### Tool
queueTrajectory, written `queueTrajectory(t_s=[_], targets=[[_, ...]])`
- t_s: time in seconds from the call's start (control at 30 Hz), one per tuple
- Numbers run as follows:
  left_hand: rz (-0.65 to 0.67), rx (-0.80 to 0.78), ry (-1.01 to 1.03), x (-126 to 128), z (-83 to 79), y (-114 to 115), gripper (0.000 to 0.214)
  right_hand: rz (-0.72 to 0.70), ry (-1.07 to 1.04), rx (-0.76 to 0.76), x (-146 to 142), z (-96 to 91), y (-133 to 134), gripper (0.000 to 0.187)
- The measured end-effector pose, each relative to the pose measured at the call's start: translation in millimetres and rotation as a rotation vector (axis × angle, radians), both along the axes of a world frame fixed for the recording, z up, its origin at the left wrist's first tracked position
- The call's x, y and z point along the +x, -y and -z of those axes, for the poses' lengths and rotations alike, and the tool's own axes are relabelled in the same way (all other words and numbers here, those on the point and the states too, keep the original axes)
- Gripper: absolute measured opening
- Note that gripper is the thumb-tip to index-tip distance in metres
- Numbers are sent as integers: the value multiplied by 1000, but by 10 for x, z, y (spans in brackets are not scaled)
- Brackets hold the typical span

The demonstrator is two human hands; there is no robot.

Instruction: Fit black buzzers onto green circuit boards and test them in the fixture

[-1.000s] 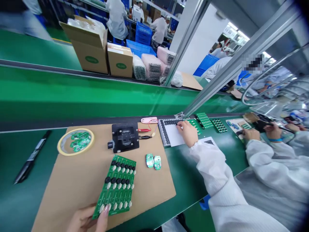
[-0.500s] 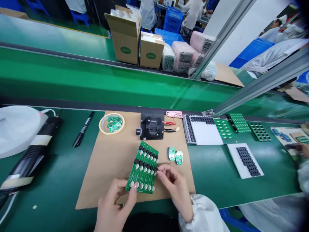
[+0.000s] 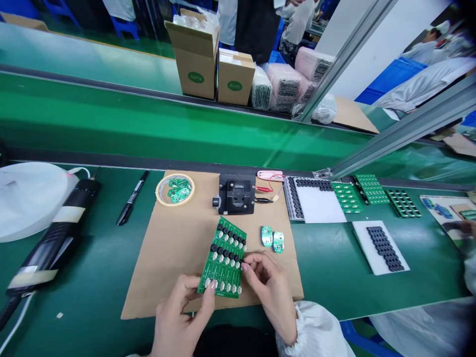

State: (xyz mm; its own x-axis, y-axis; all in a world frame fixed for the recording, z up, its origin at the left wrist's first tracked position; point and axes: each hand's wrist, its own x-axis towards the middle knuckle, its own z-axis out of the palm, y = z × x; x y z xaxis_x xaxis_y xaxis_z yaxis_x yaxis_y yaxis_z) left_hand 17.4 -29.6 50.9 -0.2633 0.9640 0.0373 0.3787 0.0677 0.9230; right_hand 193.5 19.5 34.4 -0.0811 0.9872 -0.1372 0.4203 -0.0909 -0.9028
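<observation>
A green circuit board panel (image 3: 225, 258) with rows of black and white round parts lies tilted over a brown cardboard mat (image 3: 174, 248). My left hand (image 3: 184, 317) grips the panel's near left corner, thumb on top. My right hand (image 3: 267, 285) pinches at the panel's right edge, fingers curled; what sits between the fingertips is too small to make out. Two small green boards (image 3: 272, 238) lie just right of the panel. A black fixture (image 3: 236, 196) with red and black clip leads stands beyond it.
A tape ring (image 3: 174, 189) holding small boards, a black marker (image 3: 132, 198) and a black tool (image 3: 52, 243) lie left. White sheets of black pads (image 3: 383, 245) and green panels (image 3: 345, 197) lie right. Boxes (image 3: 197, 54) stand beyond the green conveyor belt (image 3: 111, 124). A co-worker's sleeve (image 3: 469, 267) shows far right.
A second ago my right hand reached to the pad sheet at the right; it came back to the panel's right edge. The view swung left. In the last half second little moved.
</observation>
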Motion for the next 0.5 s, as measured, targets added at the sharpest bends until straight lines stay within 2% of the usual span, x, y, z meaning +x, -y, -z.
queueTrajectory(t_s=[0.2,0.4,0.5], targets=[[-11,-28,6,15,-3,3,15,14,-36,-61,13,-6,-21,23],[18,9,3,22,5,9,9,13,-79,-134,5,21,-41,26],[-43,6,11,63,-1,14,12,15,-74,-147,1,18,-41,26]])
